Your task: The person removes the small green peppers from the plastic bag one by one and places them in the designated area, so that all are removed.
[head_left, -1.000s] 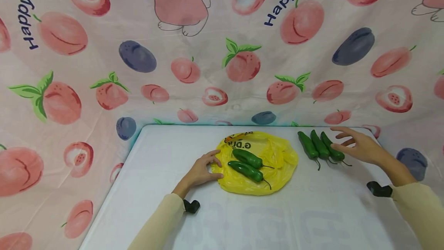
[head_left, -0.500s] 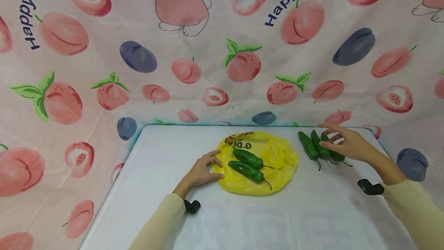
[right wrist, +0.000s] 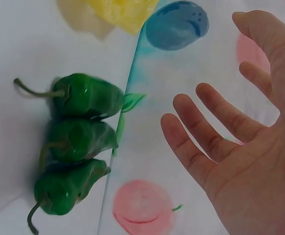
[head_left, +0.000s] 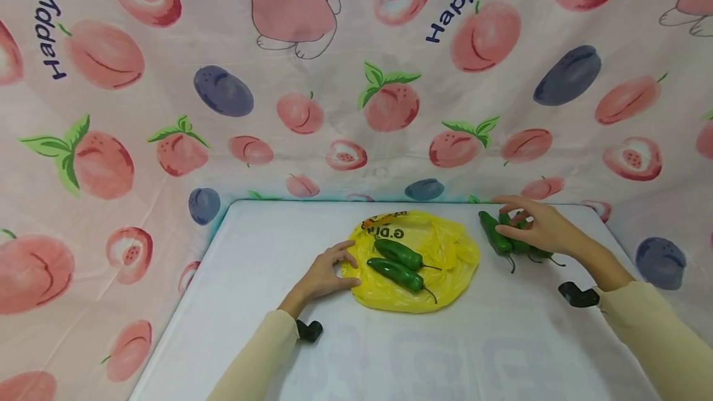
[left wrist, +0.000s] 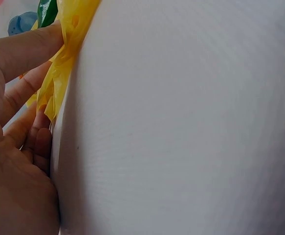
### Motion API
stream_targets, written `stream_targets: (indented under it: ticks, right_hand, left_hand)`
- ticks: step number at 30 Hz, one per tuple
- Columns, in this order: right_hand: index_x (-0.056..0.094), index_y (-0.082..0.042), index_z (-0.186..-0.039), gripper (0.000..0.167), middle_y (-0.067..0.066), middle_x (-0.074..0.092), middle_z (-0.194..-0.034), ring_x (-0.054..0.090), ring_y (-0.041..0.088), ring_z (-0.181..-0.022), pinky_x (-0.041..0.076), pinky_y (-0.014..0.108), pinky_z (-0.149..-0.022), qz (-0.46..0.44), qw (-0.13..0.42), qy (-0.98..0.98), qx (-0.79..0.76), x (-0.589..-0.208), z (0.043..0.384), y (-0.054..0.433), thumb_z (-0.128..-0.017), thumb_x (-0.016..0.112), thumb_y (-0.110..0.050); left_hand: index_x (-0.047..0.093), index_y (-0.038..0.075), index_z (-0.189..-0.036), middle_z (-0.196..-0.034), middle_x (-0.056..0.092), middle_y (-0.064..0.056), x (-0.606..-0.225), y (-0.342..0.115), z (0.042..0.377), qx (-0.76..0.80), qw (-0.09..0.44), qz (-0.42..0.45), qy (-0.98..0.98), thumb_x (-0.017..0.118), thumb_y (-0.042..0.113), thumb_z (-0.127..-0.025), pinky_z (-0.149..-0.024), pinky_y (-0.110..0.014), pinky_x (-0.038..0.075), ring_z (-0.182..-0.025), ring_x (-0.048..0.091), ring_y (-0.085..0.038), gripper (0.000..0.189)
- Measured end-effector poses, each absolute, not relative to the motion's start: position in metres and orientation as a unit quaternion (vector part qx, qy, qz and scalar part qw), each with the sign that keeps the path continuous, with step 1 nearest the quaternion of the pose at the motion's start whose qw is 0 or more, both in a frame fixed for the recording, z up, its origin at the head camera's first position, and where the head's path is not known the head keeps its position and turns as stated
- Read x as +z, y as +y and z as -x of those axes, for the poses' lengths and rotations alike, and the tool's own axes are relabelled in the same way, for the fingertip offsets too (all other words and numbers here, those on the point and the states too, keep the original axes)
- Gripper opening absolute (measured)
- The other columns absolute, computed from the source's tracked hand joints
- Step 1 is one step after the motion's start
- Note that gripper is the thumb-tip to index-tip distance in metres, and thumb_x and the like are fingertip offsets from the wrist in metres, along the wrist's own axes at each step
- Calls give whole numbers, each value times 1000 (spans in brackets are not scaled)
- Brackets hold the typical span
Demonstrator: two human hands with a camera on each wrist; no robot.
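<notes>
In the head view my left hand [head_left: 322, 274] rests at the left edge of a yellow plastic bag [head_left: 445, 289], thumb and fingers spread apart. The left wrist view shows the thumb touching the yellow plastic [left wrist: 66, 54]. Two green chili peppers lie on the bag, an upper one [head_left: 398, 254] and a lower one [head_left: 394, 274]. My right hand [head_left: 543, 228] hovers over three more green chilies with its fingers apart, holding nothing. Of these, the left chili [head_left: 493, 231] shows best; the hand partly covers the others. All three, including the nearest chili [right wrist: 86, 95], appear in the right wrist view.
Under everything is a white table [head_left: 423, 351], whose back edge meets a fruit-printed cloth [head_left: 312, 172]. The cloth also hangs along both sides. A strip of bare white surface separates the bag from the row of chilies.
My right hand has moved left across the row of chilies, from the right one toward the left one. The left hand, bag and chilies have stayed in place.
</notes>
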State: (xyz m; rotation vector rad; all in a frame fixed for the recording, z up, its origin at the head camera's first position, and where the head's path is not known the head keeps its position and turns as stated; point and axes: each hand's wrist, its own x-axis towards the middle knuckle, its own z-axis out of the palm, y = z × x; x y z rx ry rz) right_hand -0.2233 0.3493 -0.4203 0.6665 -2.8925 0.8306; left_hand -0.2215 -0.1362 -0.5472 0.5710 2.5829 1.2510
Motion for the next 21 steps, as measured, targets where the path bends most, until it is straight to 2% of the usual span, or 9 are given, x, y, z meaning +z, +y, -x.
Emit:
stream_targets:
  ticks: [7,14,21]
  right_hand:
    - [55,-13,-143,58,14,71,-116,70,24,-91,59,29,-72,-231,12,-933,275,-415,229,332,-92,79,-23]
    - [56,-14,-143,57,12,70,-118,69,21,-92,59,26,-74,-245,2,-927,283,-412,235,315,-92,80,-24]
    - [54,-17,-146,60,12,69,-123,69,25,-98,61,38,-80,-249,-18,-924,290,-413,239,302,-93,79,-29]
  left_hand:
    - [67,29,-99,-161,40,9,-549,-137,222,424,107,-193,878,88,37,-82,-123,-58,21,-153,28,-27,28]
    - [68,28,-98,-161,41,8,-549,-136,223,425,104,-193,878,88,35,-81,-123,-58,22,-153,29,-27,28]
    - [68,27,-98,-161,41,7,-548,-136,222,424,105,-194,879,88,34,-81,-123,-58,22,-153,28,-28,28]
